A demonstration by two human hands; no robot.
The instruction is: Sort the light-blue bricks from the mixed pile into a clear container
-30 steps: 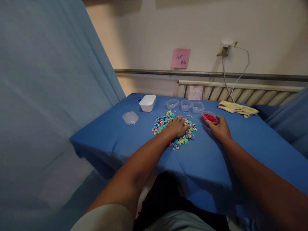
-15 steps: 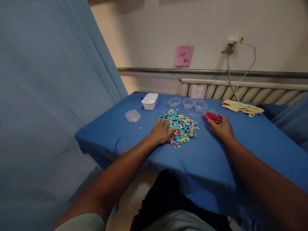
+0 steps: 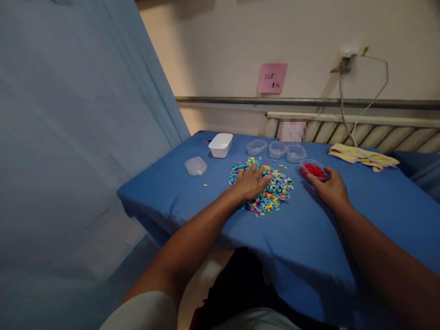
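A pile of small toy building bricks [image 3: 275, 192], mostly turquoise with yellow, pink, white and dark blue among them, lies spread on the blue-covered table [image 3: 206, 208]. My left hand [image 3: 250, 183] rests palm down over the pile, its fingers spread, hiding the bricks beneath. Off to the right, my right hand [image 3: 332, 185] grips the near rim of a clear plastic tub [image 3: 302, 170] between thumb and fingers. Red bricks [image 3: 314, 170] fill part of that tub, which is slightly tilted.
Along the back stand a white tub [image 3: 220, 147] and three clear tubs, one of them the oval tub [image 3: 256, 147]. A clear lid [image 3: 195, 167] lies at left, near a single yellow brick [image 3: 205, 185]. A yellow cloth [image 3: 364, 156] and hanging cable [image 3: 343, 110] are at right.
My left hand has slid rightward from the pile's left edge onto its middle. My right hand still grips the tub of red bricks. The whole view has shifted slightly.
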